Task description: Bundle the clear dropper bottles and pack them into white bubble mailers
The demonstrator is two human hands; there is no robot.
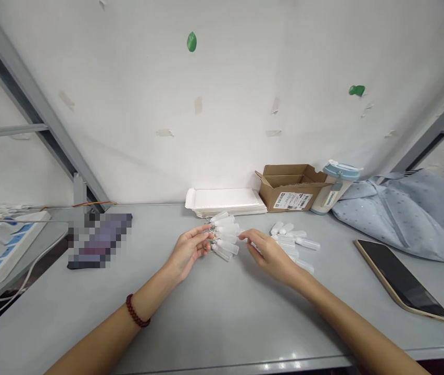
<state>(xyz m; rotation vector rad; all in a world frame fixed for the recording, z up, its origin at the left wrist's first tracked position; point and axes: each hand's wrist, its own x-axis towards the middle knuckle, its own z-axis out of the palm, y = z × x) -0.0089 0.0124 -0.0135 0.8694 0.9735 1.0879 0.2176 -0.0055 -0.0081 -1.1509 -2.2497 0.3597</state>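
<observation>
Head view, left hand (pixel 185 252): I pinch a fan of translucent tubes (pixel 227 238).
My right hand (pixel 267 252): thumb and finger parted, just beside the tube tips.
Grey desk (pixel 214 323): loose tubes (pixel 306 243) at right, white stack (pixel 225 199) behind the fan.
White wall (pixel 237 67): tape-marked.

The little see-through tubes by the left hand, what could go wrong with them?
Two things, maybe. The fanned tubes seem held only near one end by the left grip, so some might slip loose. And the loose tubes lie so close by the right grip, which hides part of the pile in this view, that a sideways move could knock a few across the table.
</observation>
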